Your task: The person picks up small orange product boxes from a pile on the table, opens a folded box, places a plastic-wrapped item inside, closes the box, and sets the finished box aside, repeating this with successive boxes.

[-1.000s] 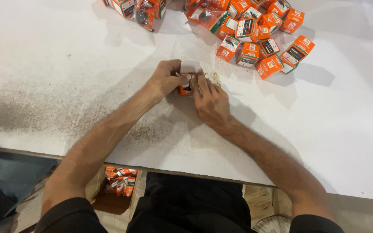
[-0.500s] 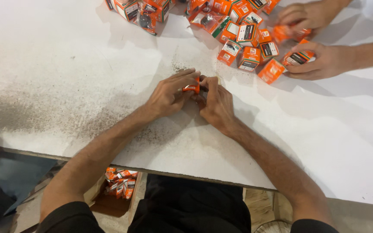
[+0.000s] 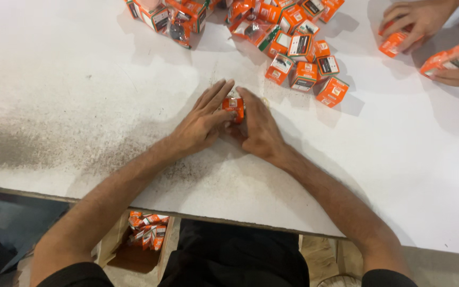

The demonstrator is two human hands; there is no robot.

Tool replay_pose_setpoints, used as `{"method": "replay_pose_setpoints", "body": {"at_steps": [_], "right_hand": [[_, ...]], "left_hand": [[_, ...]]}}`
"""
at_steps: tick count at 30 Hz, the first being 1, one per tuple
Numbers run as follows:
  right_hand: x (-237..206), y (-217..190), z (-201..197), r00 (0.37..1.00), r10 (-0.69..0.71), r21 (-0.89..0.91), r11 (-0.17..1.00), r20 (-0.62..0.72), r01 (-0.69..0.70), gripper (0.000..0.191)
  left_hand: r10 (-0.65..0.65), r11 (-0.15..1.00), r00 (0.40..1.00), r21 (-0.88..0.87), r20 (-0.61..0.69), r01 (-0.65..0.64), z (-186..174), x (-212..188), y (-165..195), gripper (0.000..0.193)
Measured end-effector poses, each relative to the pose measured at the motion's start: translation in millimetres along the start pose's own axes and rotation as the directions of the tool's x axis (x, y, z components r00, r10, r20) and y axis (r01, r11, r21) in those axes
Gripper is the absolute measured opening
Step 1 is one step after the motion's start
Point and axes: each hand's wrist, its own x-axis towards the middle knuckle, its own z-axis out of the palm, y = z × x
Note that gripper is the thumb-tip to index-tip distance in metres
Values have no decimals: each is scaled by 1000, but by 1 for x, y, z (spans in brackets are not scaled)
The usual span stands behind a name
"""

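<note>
Orange and small, a box (image 3: pixel 234 106) sits on the white table (image 3: pixel 81 95) pressed between the two hands. The left hand (image 3: pixel 202 123) lies flat-fingered against its left side, fingers stretched forward; the right hand (image 3: pixel 258 127) cups its right side, fingers curled round it. Both seem to touch the box, though how firmly they grip it is hard to tell. Just beyond, a heap of boxes (image 3: pixel 304 58) spreads toward the far edge. At the upper right, another person's hands (image 3: pixel 423 21) hold similar boxes. Below the table edge, a carton (image 3: pixel 142 239) on the floor holds more.
</note>
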Motion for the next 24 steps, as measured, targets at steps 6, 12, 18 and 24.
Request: {"method": "replay_pose_setpoints", "body": {"at_steps": [6,12,18,24], "right_hand": [[40,38,-2,987,-153,-459,875,40,154,65],[61,116,-63,994,-100,-693,719,-32,50,64],[63,120,-80,988,-50,-753,654,-149,-80,71],[120,111,-53,982,-133,-537,843,-134,41,56]], "left_hand": [[-92,995,979,14,-181,96,-6,-2,9,43],[-239,971,944,-37,-229,237,-6,-2,6,47],[-350,937,930,-60,-110,345,-1,1,2,48],[-374,927,925,-31,-67,373,1,-1,0,50]]}}
